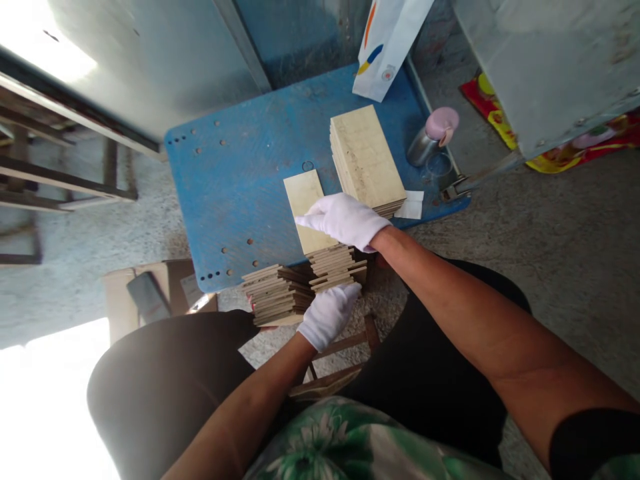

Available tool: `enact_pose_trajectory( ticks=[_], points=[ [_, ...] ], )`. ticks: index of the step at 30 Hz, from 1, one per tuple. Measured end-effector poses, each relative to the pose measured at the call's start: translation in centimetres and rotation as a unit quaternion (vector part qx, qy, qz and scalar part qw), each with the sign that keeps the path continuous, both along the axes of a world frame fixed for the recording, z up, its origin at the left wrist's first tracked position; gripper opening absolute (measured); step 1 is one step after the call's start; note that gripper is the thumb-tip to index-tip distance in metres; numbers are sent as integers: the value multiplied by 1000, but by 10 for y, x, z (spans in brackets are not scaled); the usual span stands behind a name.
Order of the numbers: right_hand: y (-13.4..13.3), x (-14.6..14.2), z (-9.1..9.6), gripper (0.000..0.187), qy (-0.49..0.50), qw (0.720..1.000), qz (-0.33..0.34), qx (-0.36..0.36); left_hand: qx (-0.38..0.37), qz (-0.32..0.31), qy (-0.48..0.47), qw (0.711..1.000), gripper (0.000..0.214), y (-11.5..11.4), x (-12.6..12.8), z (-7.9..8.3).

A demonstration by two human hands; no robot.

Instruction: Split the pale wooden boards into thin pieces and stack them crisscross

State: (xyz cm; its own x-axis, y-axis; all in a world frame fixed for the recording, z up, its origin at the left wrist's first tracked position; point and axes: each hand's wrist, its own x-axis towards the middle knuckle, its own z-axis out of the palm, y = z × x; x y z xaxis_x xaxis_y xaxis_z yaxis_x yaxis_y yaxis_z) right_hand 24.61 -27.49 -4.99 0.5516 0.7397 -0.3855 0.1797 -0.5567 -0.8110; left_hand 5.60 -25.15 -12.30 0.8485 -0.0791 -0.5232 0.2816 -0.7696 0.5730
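Both my hands wear white cloth gloves. My right hand [343,220] lies across a thin pale wooden board [303,197], which rests on a blue perforated tabletop [225,193], its fingers together and covering part of the board. Just beyond it stands a tall stack of similar boards [365,157]. My left hand [327,317] presses against the near side of two lower, crisscrossed board stacks [277,293] [337,267] at the table's near edge. Its fingertips touch the boards, but its grip is unclear.
On the table's far side stand a steel flask with a pink lid [434,130] and a white paper slip [413,205]. A white paper bag [387,47] hangs beyond. A cardboard box [150,293] sits to the lower left, and a grey metal panel [550,67] stands at upper right.
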Motion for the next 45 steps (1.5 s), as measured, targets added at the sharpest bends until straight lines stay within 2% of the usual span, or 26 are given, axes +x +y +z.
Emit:
enact_pose_trajectory(
  ticks=[2, 3, 5, 7, 10, 13, 18, 24, 28, 34, 40, 45],
  points=[
    [3, 2, -8, 38, -8, 1000, -4, -29, -76, 105, -62, 990, 33, 13, 0, 2],
    [4, 3, -12, 35, -14, 999, -5, -47, -89, 173, -87, 977, 32, 22, 2, 2],
    [8, 5, -23, 32, -31, 996, 0, -88, -58, 302, -107, 946, 31, 43, 10, 0],
    [12, 5, -37, 32, -54, 990, 17, -130, -6, 366, -85, 927, 35, 67, 22, -6],
    [15, 3, -62, 35, -82, 975, 54, -200, 15, 353, -23, 935, 37, 98, 40, -21],
    [14, -1, -85, 37, -93, 959, 69, -260, 12, 357, 35, 933, 43, 114, 51, -41],
    [13, -3, -113, 38, -97, 948, 67, -294, -8, 384, 44, 922, 47, 114, 56, -66],
    [23, -8, -137, 36, -91, 945, 62, -307, -32, 416, 30, 908, 39, 116, 58, -82],
    [31, -11, -145, 38, -91, 947, 25, -308, -50, 453, 14, 890, 36, 119, 59, -85],
    [31, -12, -150, 27, -89, 949, -52, -298, -91, 497, 5, 863, 36, 123, 59, -89],
    [30, -14, -153, 24, -67, 955, -101, -270, -127, 551, 6, 824, 54, 122, 57, -98],
    [32, -12, -151, 25, -64, 955, -108, -269, -159, 590, 9, 792, 59, 123, 54, -103]
  ],
)
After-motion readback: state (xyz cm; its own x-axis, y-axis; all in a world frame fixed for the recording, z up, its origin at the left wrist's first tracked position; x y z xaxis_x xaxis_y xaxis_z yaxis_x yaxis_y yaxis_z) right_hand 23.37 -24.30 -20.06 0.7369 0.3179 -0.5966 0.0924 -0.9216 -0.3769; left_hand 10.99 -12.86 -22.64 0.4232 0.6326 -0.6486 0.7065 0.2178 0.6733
